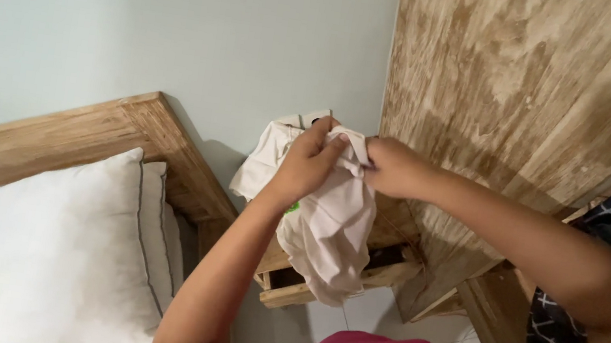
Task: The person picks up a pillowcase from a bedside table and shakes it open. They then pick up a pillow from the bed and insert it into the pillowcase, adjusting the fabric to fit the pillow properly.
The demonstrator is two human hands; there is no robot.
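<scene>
Both hands – left hand (307,160) & right hand (393,168) – pinch cream cloth (329,230) top edge betw. fingers.

This is a bedroom in a home. There is a bed with a wooden headboard (87,134) and a big white pillow (23,251) on it. A second pillow (158,230) leans just behind the first one. Beside the bed stands a small wooden bedside table (322,277). A tall wooden cupboard (506,104) stands right next to it. The wall (168,17) is plain and pale. The floor has white tiles (380,317). A soft cream cloth (329,230) is held up over the little table.
</scene>
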